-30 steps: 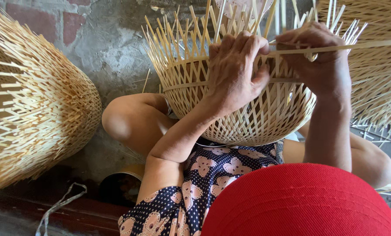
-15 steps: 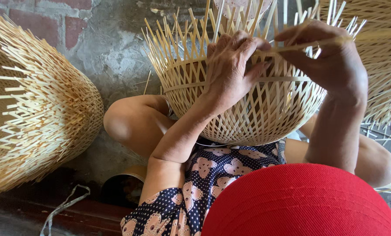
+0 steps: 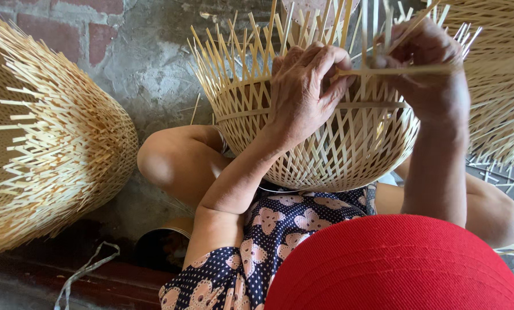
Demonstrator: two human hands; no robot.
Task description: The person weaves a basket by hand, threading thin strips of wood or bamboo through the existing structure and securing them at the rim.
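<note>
Because the flat bamboo strip [image 3: 400, 70] is pinched only at two spots, it could spring loose or kink if either grip slackens. The left hand [image 3: 305, 86] lies over the near wall of the half-woven basket [image 3: 326, 155], its fingers [image 3: 331, 63] bent together and clamped on the strip's left end. The right hand [image 3: 426, 69] has its fingers closed on the strip further right, among the upright stakes [image 3: 251, 51]. The basket rests on the person's lap, dome side toward the camera, with its loose stakes pointing to the far wall [image 3: 148, 63].

In my judgement, a strip bent too sharply between stakes would split along the grain. The thin stake ends could also prick the fingers or snap under the pressing left palm. If the basket rolls on the knees, the open lattice might shift and lose its even spacing.

Compared with the earlier picture, the strip now runs more level and sits lower against the stakes. The right hand has moved up and to the right, and the left fingers have curled tighter over the strip. The finished basket [image 3: 44, 149] at left and the red cap [image 3: 394, 264] look unchanged.
</note>
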